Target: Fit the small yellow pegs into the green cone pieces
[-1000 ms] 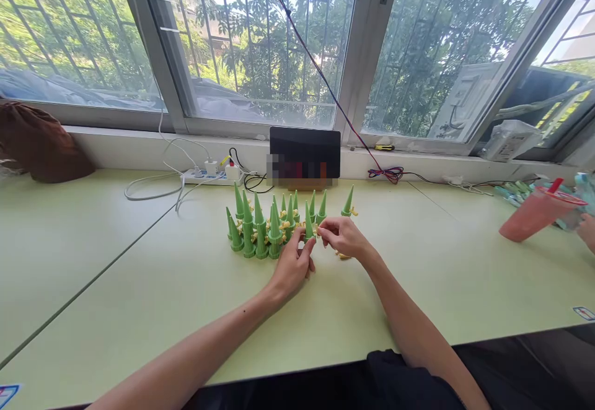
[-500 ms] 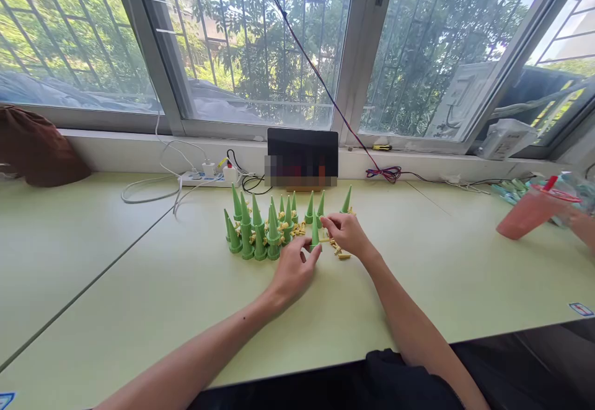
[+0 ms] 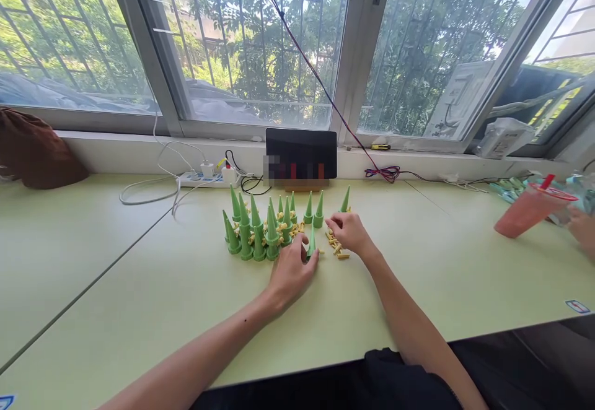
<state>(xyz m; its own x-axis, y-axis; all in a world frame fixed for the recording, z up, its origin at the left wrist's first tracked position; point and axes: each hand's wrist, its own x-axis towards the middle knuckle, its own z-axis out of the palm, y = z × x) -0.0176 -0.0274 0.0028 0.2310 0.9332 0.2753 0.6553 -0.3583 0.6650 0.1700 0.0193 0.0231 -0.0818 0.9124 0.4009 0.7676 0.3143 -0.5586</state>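
Note:
My left hand (image 3: 294, 270) grips a green cone (image 3: 312, 244) low down, between thumb and fingers, at the right front of a cluster of green cones (image 3: 245, 236). Just right of it, my right hand (image 3: 349, 233) has its fingers pinched together above small yellow pieces (image 3: 339, 250); whatever is between the fingertips is too small to make out. More yellow pieces lie among the clustered cones. Two green cones (image 3: 318, 212) stand behind the held one, and another cone (image 3: 345, 199) stands behind my right hand.
A dark screen (image 3: 301, 153) on a stand is at the back, beside a power strip (image 3: 204, 179) with cables. To the right are a tilted red drink cup (image 3: 527, 212) and another person's hand (image 3: 581, 230). A brown bag (image 3: 39, 150) sits at the far left.
The held cone has come down and slightly left with my left hand, now low by the table. My right hand has drawn slightly right, away from the cone.

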